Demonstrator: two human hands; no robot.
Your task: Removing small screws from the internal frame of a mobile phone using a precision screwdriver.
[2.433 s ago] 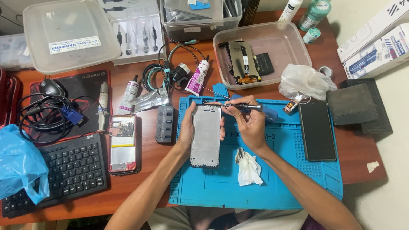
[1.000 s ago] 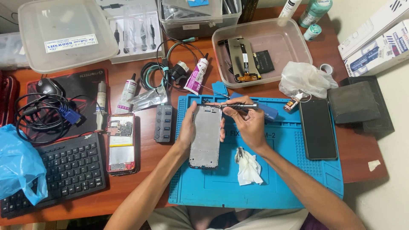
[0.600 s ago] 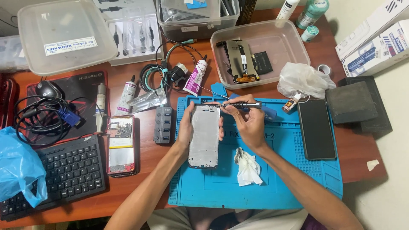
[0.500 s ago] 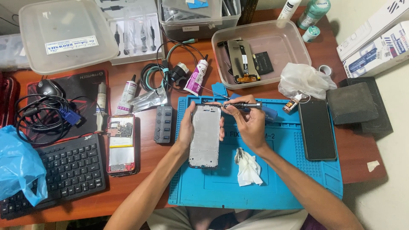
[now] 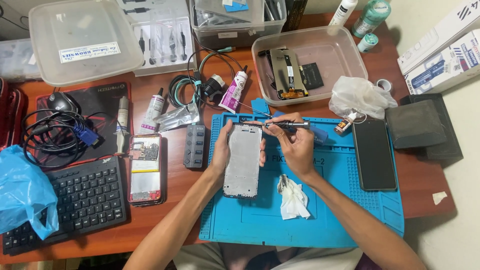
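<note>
While the view runs from the left edge, a blue plastic bag (image 5: 22,192) lies beside a black keyboard (image 5: 70,200), with a tangle of cables (image 5: 55,137) and a mouse (image 5: 61,102) on the dark pad above. Next right, an opened phone (image 5: 145,169) with its board exposed lies flat on the wooden desk (image 5: 175,200), just beside a small grey hub (image 5: 194,146). On the blue mat (image 5: 340,210), the left hand (image 5: 223,150) is clamped on the left edge of the phone frame (image 5: 243,161), which lies flat, lengthwise, near the mat's top left. The right hand (image 5: 295,147) is closed around a screwdriver (image 5: 286,124), held level with its tip at the frame's top edge; the two hands sit close together, either side of the frame. Compared with the pictures from moments ago, hands, frame and driver show no shift worth noting: same grip, same tip position. Judgement: work at that top corner is ongoing, not finished. A crumpled white cloth (image 5: 293,199) lies below the right hand; further right a dark phone (image 5: 374,154) lies face up on the mat.
</note>
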